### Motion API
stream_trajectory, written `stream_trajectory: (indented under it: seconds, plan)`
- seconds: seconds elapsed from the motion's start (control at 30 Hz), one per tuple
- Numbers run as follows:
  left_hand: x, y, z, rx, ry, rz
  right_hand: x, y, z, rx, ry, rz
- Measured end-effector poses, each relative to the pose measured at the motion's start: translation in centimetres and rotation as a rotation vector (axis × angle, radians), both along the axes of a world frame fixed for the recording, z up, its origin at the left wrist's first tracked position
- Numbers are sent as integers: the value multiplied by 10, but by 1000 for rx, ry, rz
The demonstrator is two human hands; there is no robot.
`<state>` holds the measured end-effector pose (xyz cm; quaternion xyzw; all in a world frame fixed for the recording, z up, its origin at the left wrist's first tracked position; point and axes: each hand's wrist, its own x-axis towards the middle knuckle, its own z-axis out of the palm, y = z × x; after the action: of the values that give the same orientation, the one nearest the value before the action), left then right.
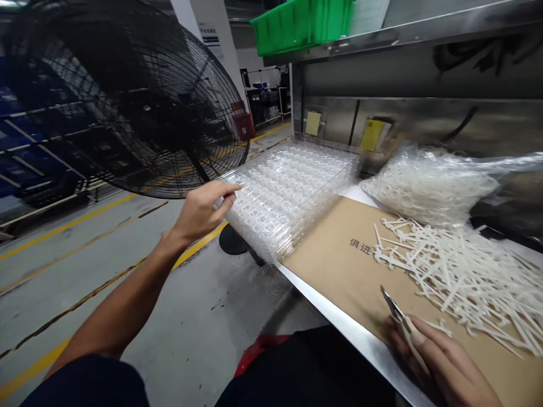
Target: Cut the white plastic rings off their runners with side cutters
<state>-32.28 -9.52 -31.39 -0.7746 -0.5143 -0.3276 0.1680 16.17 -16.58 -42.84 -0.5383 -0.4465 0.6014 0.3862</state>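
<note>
My left hand (210, 204) is at the near left edge of a clear plastic tray (292, 181). Its index finger reaches over the rim with the thumb apart below it, and nothing shows between them. Rows of small translucent ring-like parts fill the tray. In my right hand (441, 356) is a pair of cutting pliers (403, 325) with pale handles, jaws pointing up and away over the cardboard sheet (331, 265). Close to that hand lies a loose heap of white plastic sprue pieces (458, 277).
Behind the heap sits a clear bag (432, 186) of pale ring-shaped parts. A large black fan (144, 107) stands left of the tray. Above the bench, a green bin (301, 25) rests on a metal shelf (403, 37). The bench's front edge (322, 308) runs past my lap.
</note>
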Motion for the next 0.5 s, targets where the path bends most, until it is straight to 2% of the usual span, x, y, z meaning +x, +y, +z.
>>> stream_trajectory:
  seconds: [0.1,0.17,0.23,0.27,0.33,0.4,0.5]
  plan:
    - [69,-33,-19,1,-35,-192,4,5,5,148,3,34]
    - [115,-50,-36,-80,-38,-387,16,12,0,350,-46,1]
    - [157,-55,-55,-157,-47,-547,34,20,-9,613,-317,-75]
    - [178,-54,-63,-183,-49,-613,44,24,-13,710,-469,-100]
    - [217,-46,-78,-225,-38,-709,59,32,-20,787,-628,-157]
    - [251,-32,-89,-294,7,-768,68,41,-23,808,-687,-211]
    - [293,-13,-101,-350,116,-780,74,54,-25,818,-760,-281]
